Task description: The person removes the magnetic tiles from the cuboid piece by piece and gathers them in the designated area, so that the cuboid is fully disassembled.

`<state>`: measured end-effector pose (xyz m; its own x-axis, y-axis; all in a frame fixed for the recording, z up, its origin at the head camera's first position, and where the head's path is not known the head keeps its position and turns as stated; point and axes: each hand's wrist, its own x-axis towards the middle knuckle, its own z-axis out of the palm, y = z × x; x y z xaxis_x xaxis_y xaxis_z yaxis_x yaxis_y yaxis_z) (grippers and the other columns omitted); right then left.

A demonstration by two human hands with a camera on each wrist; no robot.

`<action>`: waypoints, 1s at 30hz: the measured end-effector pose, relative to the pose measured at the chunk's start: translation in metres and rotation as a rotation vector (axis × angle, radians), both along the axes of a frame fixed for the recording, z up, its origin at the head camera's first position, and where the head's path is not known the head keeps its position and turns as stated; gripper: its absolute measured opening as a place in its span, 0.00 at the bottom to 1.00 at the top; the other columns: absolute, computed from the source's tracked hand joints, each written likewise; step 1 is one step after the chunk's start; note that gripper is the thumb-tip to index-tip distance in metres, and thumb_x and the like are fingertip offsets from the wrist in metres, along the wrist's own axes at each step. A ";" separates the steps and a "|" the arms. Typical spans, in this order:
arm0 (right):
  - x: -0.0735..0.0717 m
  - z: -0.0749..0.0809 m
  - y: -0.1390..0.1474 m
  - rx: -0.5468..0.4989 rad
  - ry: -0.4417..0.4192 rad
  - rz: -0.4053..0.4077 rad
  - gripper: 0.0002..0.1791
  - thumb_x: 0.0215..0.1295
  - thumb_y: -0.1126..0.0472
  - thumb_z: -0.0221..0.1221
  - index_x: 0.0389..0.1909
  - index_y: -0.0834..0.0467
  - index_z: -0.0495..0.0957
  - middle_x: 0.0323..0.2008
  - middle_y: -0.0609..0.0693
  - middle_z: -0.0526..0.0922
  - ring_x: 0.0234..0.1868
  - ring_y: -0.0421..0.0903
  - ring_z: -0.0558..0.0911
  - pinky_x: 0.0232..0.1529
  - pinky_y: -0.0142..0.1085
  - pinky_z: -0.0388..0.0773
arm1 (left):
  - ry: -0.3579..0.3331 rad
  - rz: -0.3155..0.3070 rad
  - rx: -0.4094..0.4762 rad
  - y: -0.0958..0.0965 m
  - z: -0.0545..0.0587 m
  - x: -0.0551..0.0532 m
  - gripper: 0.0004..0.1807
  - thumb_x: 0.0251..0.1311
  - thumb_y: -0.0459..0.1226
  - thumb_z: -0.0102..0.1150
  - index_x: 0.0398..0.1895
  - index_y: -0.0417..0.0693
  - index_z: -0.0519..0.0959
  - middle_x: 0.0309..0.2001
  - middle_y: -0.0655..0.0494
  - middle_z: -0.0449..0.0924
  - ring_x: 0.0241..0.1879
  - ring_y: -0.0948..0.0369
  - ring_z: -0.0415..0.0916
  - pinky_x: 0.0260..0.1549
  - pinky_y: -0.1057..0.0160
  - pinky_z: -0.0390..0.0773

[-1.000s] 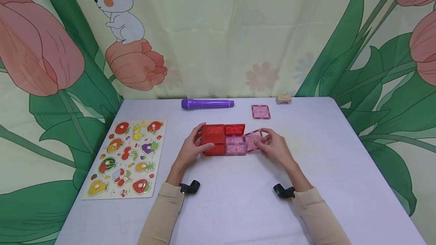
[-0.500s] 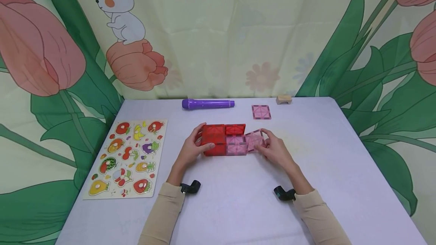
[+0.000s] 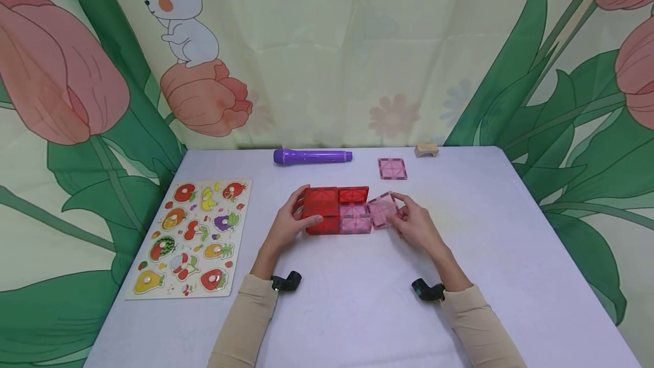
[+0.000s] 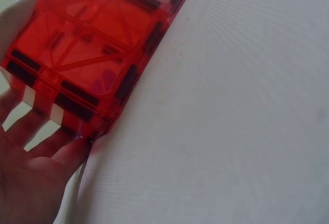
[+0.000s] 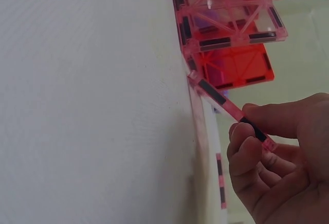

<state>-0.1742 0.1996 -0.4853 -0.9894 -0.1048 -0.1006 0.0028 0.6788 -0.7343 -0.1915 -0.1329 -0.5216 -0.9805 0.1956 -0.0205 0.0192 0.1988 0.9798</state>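
On the table, red magnetic tiles form a box-like shape joined to pink magnetic tiles on its right. My left hand holds the red part from the left, with the thumb along the front; the left wrist view shows several fingers against its side. At the right end, my right hand pinches a single pink square tile between thumb and fingers. That tile stands slanted in the right wrist view, its near end close to the joined tiles; whether they touch I cannot tell.
Another pink square tile lies behind the right hand. A purple toy microphone and a small wooden arch block sit at the back edge. To the left lies a fruit puzzle board. A printed curtain hangs behind the table.
The pink tile in my right hand has turned slightly, and its lower end has shifted a little to the right. My left hand and the red tiles stay in place.
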 end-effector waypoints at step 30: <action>-0.025 -0.003 0.046 -0.099 0.117 -0.306 0.33 0.73 0.57 0.57 0.76 0.55 0.58 0.37 0.58 0.80 0.25 0.43 0.81 0.26 0.27 0.81 | 0.010 0.008 0.005 0.001 0.002 0.002 0.46 0.51 0.51 0.76 0.73 0.78 0.61 0.71 0.57 0.66 0.72 0.53 0.63 0.68 0.51 0.71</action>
<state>-0.1996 0.2453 -0.4883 -0.9807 0.1954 0.0114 0.1071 0.5846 -0.8042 -0.1891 -0.1318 -0.5196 -0.9821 0.1878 -0.0099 0.0272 0.1938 0.9807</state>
